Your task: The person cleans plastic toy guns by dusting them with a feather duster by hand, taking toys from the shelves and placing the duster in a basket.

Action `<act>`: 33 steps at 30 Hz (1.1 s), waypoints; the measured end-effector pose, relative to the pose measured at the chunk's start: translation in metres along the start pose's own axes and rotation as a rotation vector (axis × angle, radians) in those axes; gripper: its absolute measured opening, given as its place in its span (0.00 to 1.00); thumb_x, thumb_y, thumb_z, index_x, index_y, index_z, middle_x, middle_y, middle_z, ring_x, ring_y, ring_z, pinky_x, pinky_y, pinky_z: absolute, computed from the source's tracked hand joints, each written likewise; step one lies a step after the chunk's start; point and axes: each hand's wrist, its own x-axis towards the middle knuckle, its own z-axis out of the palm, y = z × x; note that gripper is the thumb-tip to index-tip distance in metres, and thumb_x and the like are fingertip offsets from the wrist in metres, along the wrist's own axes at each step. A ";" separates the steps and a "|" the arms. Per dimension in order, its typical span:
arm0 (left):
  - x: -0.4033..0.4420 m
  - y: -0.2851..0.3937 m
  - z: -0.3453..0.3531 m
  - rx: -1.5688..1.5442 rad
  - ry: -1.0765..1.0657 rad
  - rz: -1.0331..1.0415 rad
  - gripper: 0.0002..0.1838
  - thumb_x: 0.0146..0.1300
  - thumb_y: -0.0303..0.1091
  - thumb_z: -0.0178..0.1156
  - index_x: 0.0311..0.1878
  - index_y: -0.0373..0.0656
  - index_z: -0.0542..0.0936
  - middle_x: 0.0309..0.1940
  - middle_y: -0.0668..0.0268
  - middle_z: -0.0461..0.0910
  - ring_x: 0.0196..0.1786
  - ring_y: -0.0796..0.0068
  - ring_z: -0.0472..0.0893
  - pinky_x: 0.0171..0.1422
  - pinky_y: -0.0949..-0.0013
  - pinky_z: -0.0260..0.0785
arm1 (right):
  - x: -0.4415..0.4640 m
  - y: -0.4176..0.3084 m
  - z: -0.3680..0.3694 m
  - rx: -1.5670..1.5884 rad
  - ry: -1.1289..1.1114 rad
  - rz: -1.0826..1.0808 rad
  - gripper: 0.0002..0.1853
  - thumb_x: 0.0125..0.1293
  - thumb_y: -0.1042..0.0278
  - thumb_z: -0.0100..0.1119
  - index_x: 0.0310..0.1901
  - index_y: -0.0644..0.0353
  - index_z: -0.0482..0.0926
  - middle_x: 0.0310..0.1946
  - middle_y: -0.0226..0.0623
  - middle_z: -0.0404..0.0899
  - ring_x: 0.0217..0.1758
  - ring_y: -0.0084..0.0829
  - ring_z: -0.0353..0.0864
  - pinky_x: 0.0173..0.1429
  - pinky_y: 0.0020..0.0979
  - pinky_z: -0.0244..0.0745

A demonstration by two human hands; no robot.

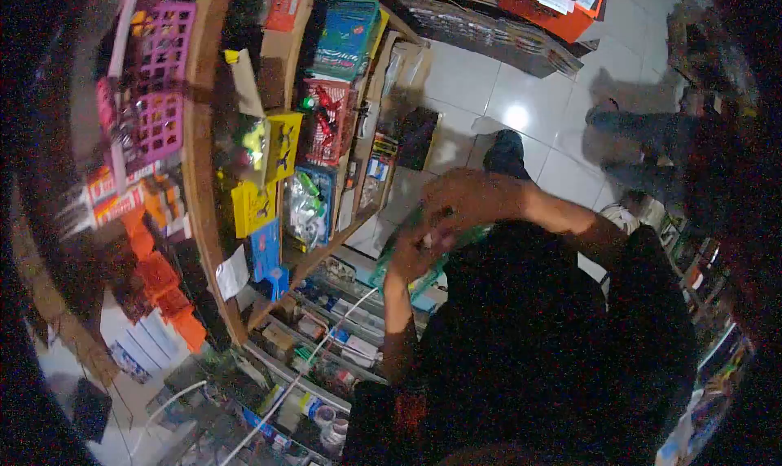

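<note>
Right hand [471, 199] reaches in from the right of the view with its fingers bent downward over the left hand [414, 256], and the two meet close together in front of the person's dark top [529, 344]. Left fingers are curled upward toward the right ones; a small pale bit [428, 240] shows between them, too blurred to name, and I cannot tell whether either hand is pinching it. Just below and beside the hands sits a see-through green thing [466, 243], partly hidden by them, so its shape and any grip on it are unclear.

Left of the hands stands a wooden shelf [204, 132], with a red basket [326, 128], a blue basket [308, 209] and yellow boxes [254, 208] in it. Farther left are a purple basket [164, 83] and a hanging row of orange trays [159, 283]. A white cable [281, 397] runs slantwise over the packed goods below, and pale floor tiles [464, 75] lie beyond the hands
</note>
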 end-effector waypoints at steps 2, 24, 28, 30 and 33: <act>0.004 0.012 -0.008 -0.101 -0.035 0.020 0.18 0.61 0.37 0.62 0.53 0.42 0.76 0.43 0.58 0.81 0.45 0.67 0.80 0.48 0.63 0.70 | 0.011 -0.016 -0.019 -0.016 -0.018 -0.072 0.14 0.53 0.58 0.67 0.38 0.56 0.84 0.34 0.39 0.83 0.38 0.38 0.81 0.43 0.34 0.73; 0.007 0.029 -0.070 -1.099 0.998 -0.084 0.22 0.70 0.49 0.46 0.51 0.37 0.72 0.38 0.61 0.79 0.36 0.71 0.80 0.44 0.66 0.74 | 0.080 -0.055 -0.073 -0.530 -0.006 -0.185 0.38 0.45 0.69 0.69 0.62 0.57 0.69 0.65 0.43 0.61 0.68 0.44 0.58 0.70 0.43 0.54; 0.031 0.005 -0.068 -1.274 0.954 -0.125 0.23 0.70 0.52 0.45 0.44 0.38 0.75 0.37 0.61 0.79 0.34 0.70 0.80 0.40 0.66 0.74 | 0.077 -0.037 -0.058 -0.554 0.051 -0.206 0.42 0.35 0.75 0.70 0.61 0.56 0.69 0.66 0.44 0.59 0.69 0.48 0.56 0.71 0.46 0.53; 0.040 -0.010 -0.064 -1.256 0.904 -0.120 0.25 0.70 0.53 0.45 0.43 0.37 0.76 0.38 0.61 0.79 0.34 0.68 0.80 0.39 0.63 0.74 | 0.079 -0.014 -0.056 -0.644 0.075 -0.221 0.42 0.30 0.77 0.70 0.57 0.56 0.72 0.64 0.42 0.62 0.67 0.47 0.58 0.68 0.46 0.55; 0.046 -0.020 -0.064 -0.698 1.124 -0.468 0.27 0.70 0.54 0.44 0.42 0.36 0.76 0.36 0.58 0.80 0.30 0.60 0.79 0.35 0.57 0.71 | 0.077 -0.001 -0.063 -0.818 0.029 -0.189 0.36 0.35 0.75 0.67 0.54 0.55 0.75 0.58 0.38 0.69 0.64 0.42 0.63 0.65 0.44 0.58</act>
